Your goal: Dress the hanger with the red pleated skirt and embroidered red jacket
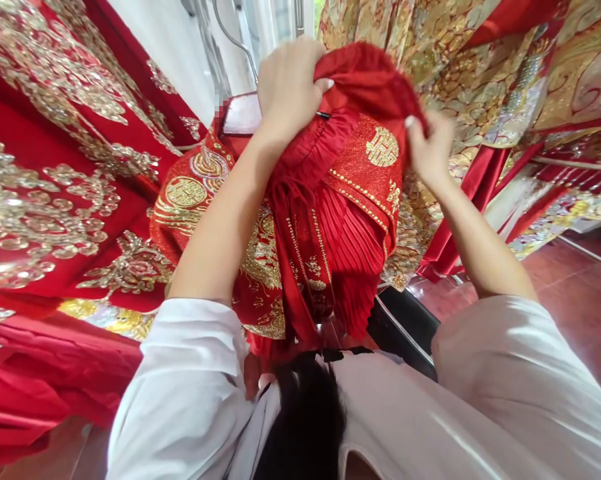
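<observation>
A red pleated skirt with gold embroidery and beaded trim hangs between my hands. My left hand is closed at the top of its gathered waistband; the fingers on the far side are hidden. My right hand, slightly blurred, pinches the raised red edge of the same skirt at the right and spreads it outward. Behind and to the left of it is a red jacket with gold embroidery, its pale inner neck panel showing. Just right of my left hand, a small dark tip pokes out by the waistband.
Red garments with heavy gold beading hang close on the left. Gold patterned garments crowd the right. A curved metal hook rises behind my left hand. Below right are a black object and the reddish tiled floor.
</observation>
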